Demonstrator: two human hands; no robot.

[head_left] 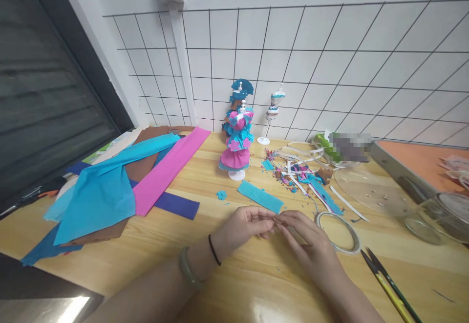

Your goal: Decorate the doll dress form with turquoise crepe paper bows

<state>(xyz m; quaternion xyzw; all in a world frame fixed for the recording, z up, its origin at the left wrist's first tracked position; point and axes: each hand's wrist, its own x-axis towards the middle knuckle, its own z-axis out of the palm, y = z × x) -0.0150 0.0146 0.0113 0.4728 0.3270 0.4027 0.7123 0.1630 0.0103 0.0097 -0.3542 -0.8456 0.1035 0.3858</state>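
My left hand [249, 223] and my right hand [308, 242] meet above the table, fingertips pinched together. Whatever sits between the fingertips is too small and hidden to make out. Just beyond them lies a flat strip of turquoise crepe paper [259, 196]. A little crumpled turquoise piece [221, 195] rests left of that strip. Farther back stands a small dress form [235, 159] in a pink and blue paper dress. Close to my right hand is a roll of white double-sided tape [357, 244].
Crepe paper sheets [98, 201] are heaped at left. Behind stand a second dressed form [242, 87] and a slim one [271, 113]. Scraps [293, 174] litter the back right, near a clear jar [447, 215], an orange-lined tray [414, 159] and a pointed two-legged tool [390, 284].
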